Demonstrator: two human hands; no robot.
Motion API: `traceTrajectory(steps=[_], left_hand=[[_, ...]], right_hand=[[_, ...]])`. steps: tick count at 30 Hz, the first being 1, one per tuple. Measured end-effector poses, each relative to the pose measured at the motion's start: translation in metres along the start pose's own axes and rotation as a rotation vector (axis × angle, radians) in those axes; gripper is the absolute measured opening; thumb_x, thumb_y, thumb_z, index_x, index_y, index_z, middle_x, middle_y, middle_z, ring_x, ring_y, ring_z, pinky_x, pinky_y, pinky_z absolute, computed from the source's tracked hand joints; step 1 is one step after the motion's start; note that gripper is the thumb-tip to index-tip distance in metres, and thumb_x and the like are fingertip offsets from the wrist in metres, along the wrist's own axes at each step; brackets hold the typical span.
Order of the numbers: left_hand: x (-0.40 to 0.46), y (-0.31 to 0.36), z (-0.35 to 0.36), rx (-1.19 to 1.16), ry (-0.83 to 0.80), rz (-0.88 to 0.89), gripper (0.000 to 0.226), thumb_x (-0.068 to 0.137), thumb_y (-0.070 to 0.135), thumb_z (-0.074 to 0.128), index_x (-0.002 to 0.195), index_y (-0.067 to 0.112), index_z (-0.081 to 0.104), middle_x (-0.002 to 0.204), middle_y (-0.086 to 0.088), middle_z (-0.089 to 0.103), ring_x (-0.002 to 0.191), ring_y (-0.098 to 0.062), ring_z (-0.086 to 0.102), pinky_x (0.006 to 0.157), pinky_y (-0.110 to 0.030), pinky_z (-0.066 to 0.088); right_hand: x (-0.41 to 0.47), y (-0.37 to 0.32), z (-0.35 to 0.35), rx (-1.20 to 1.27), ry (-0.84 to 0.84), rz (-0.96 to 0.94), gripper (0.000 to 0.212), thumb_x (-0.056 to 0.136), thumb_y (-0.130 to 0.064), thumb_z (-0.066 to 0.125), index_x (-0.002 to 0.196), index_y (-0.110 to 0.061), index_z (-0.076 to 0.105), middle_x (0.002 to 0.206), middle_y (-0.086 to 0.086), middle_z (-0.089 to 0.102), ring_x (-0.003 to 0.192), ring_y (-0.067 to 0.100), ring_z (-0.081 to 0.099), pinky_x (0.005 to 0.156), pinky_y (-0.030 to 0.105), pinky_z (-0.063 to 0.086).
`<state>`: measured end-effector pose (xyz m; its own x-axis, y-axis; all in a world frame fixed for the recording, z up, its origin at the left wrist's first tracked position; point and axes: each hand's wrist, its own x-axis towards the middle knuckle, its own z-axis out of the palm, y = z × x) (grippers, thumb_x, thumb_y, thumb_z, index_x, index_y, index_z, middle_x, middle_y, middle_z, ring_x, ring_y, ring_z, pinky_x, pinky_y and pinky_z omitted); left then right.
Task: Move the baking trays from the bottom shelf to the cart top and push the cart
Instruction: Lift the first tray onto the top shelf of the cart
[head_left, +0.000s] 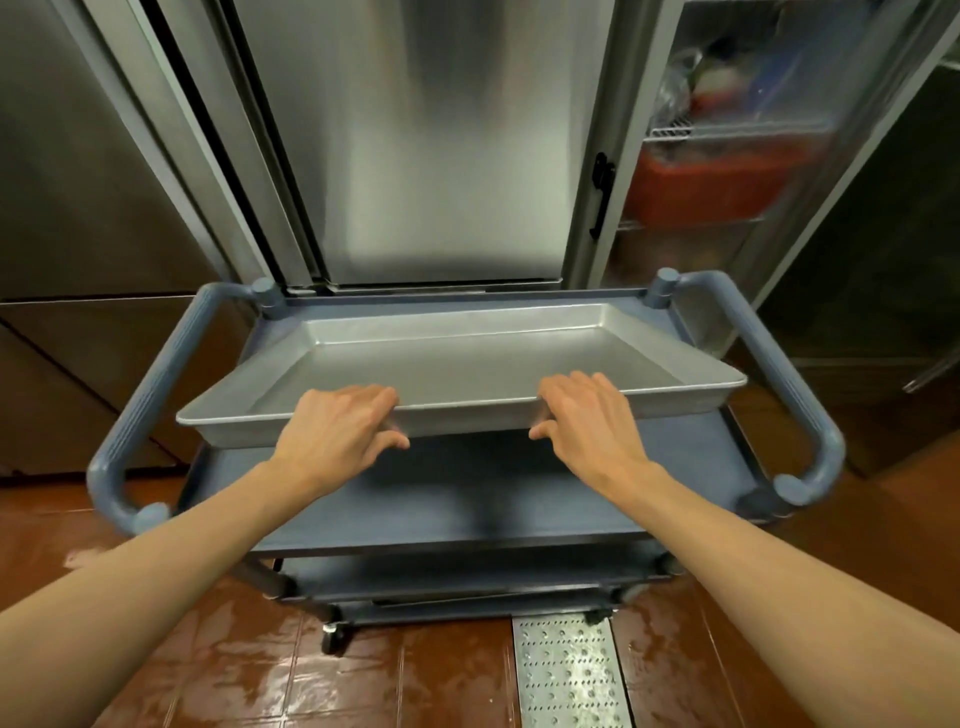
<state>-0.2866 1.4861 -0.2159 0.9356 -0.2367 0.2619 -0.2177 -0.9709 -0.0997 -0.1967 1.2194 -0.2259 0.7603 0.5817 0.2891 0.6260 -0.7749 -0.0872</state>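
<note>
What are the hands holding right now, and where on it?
Both hands grip the baking tray by its near long rim: left hand left of middle, right hand right of middle, above the cart.

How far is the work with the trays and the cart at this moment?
Done: a baking tray is up from the bottom shelf. In hand: left hand and right hand hold its near rim, near end above the cart top. Left: set it down, push the cart by a handle.

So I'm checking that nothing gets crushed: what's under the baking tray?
Below the baking tray, held at its near rim by the left hand and right hand, the visible cart top is bare. The part beneath the tray is hidden.
</note>
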Motion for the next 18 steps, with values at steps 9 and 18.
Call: traceTrajectory(steps=[9, 18], left_hand=[[-0.004, 0.003, 0.048, -0.076, -0.025, -0.046, 0.031, 0.079, 0.035, 0.078, 0.077, 0.009, 0.061, 0.074, -0.010, 0.066, 0.066, -0.033, 0.066, 0.045, -0.036, 0.047], [-0.022, 0.014, 0.120, -0.034, -0.187, -0.039, 0.036, 0.054, 0.017, 0.095, 0.059, 0.007, 0.061, 0.056, -0.011, 0.058, 0.045, -0.031, 0.060, 0.034, -0.029, 0.039]], right_hand=[[-0.007, 0.005, 0.054, -0.056, -0.037, -0.012, 0.037, 0.064, -0.017, 0.089, 0.069, -0.009, 0.054, 0.060, 0.008, 0.057, 0.057, 0.029, 0.049, 0.060, 0.033, 0.027], [-0.024, 0.007, 0.115, -0.073, -0.215, 0.029, 0.020, 0.064, 0.008, 0.079, 0.070, -0.005, 0.065, 0.065, 0.013, 0.065, 0.063, 0.031, 0.060, 0.059, 0.036, 0.045]])
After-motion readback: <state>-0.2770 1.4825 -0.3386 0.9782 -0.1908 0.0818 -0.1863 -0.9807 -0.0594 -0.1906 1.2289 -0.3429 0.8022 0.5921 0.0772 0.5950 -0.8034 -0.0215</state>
